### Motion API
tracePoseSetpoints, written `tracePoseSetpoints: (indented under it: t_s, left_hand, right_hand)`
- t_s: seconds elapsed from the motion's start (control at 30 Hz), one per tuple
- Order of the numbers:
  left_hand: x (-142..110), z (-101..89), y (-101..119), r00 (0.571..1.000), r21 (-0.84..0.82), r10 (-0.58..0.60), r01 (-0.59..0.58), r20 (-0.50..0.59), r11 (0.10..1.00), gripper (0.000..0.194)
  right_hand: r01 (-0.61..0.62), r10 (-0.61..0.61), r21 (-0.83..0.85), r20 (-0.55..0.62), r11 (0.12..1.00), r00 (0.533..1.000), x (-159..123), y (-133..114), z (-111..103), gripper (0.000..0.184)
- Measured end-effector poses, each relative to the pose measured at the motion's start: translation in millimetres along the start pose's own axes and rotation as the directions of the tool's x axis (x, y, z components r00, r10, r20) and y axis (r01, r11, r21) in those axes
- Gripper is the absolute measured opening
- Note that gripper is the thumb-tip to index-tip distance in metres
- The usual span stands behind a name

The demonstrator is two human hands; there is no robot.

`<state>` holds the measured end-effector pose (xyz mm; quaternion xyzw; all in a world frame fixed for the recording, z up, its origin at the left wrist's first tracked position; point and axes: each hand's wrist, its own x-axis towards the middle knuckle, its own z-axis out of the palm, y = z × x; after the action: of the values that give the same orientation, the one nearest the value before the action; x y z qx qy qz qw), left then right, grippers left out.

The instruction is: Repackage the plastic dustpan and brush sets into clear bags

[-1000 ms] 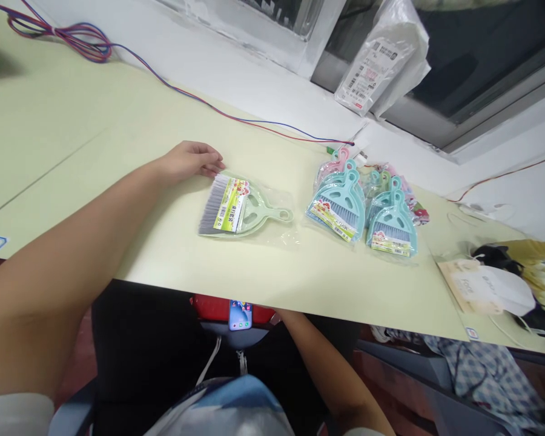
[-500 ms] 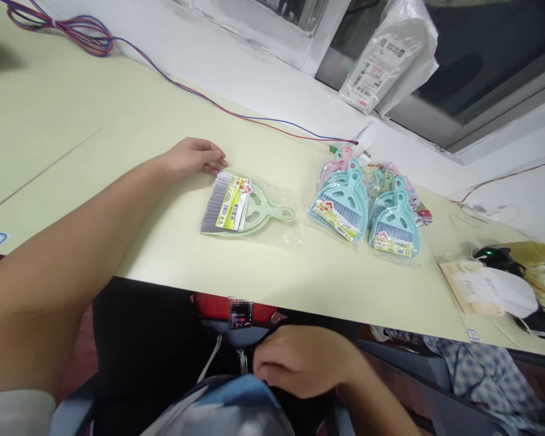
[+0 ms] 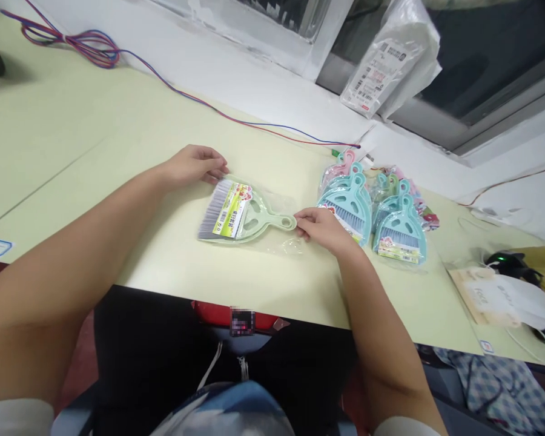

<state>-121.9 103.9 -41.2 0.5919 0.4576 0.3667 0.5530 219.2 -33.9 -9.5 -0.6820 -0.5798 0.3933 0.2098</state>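
Observation:
A pale green dustpan and brush set (image 3: 254,221) in a clear plastic bag lies flat on the table. Its grey bristles face left and its looped handle points right; a yellow-green label crosses the bristles. At the upper corner by the bristles, the bent fingers of my left hand (image 3: 200,165) close on the bag's edge. My right hand (image 3: 322,227) pinches the bag at the handle end, thumb and fingertips together. Just behind it stands a group of bagged turquoise dustpan sets (image 3: 347,197), partly hidden by the hand, with a pink one (image 3: 344,162) at the back.
More bagged turquoise sets (image 3: 399,233) lie to the right. Red and blue wires (image 3: 209,106) run along the wall from a coil (image 3: 93,48). A white plastic package (image 3: 376,79) leans at the window. A white paper item (image 3: 495,297) and a black device (image 3: 511,263) are far right.
My right hand has come up from my lap onto the table and taken the handle end of the bagged green set. My left hand stays at the bristle corner.

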Motion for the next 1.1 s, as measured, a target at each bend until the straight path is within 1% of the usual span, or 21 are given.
tracePoseSetpoints:
  t_s: [0.07,0.17,0.23,0.37,0.5,0.6,0.67,0.83,1.0,1.1]
  left_hand:
    - [-2.6,1.7,2.9,1.000,0.034,-0.008,0.009,-0.010,0.999,0.025]
    - [-6.2,4.7,5.8,1.000,0.052,-0.010,0.011,-0.014,0.999,0.026]
    - [-7.9,6.4,6.9,1.000,0.049,-0.010,0.010,-0.006,0.999,0.027]
    - [-10.1,8.5,9.0,1.000,0.048,-0.010,0.010,-0.006,0.999,0.027]
    - [-11.3,7.9,10.4,1.000,0.041,-0.017,0.017,-0.002,0.999,0.032]
    - [-10.7,6.6,9.3,1.000,0.029,-0.016,0.016,0.003,0.999,0.033]
    - [-10.0,6.0,8.4,1.000,0.030,-0.017,0.017,0.002,0.999,0.032]
    - [-9.9,5.0,8.6,0.999,0.038,-0.031,0.031,0.004,0.999,0.032]
    - [-11.0,2.3,8.9,1.000,0.094,-0.025,0.024,0.009,0.995,0.036]
    - [-13.6,-0.2,11.2,0.998,0.155,-0.036,0.027,0.052,0.988,0.038]
  right_hand:
    - [-0.034,0.031,0.143,0.023,0.989,0.999,-0.9,0.6,2.6,0.018]
    - [-0.042,0.023,0.297,0.068,0.954,0.997,0.7,1.3,2.9,0.017]
    - [-0.033,-0.006,0.337,0.113,0.941,0.994,1.0,2.6,2.3,0.021]
    - [-0.011,-0.067,0.355,0.206,0.935,0.976,-1.9,5.5,-0.4,0.040]
    - [-0.060,-0.069,0.438,0.273,0.897,0.960,-2.8,7.7,-5.3,0.050]
    - [-0.111,-0.067,0.520,0.312,0.847,0.948,-2.3,8.7,-8.9,0.052]
    - [-0.128,-0.065,0.545,0.320,0.829,0.945,-2.2,9.0,-10.6,0.051]
    - [-0.087,-0.083,0.505,0.304,0.858,0.949,-2.4,9.3,-10.6,0.057]
    - [-0.088,-0.049,0.492,0.259,0.866,0.965,-2.8,9.7,-7.7,0.050]
    - [-0.091,-0.031,0.495,0.233,0.864,0.972,-2.7,10.6,-6.3,0.047]
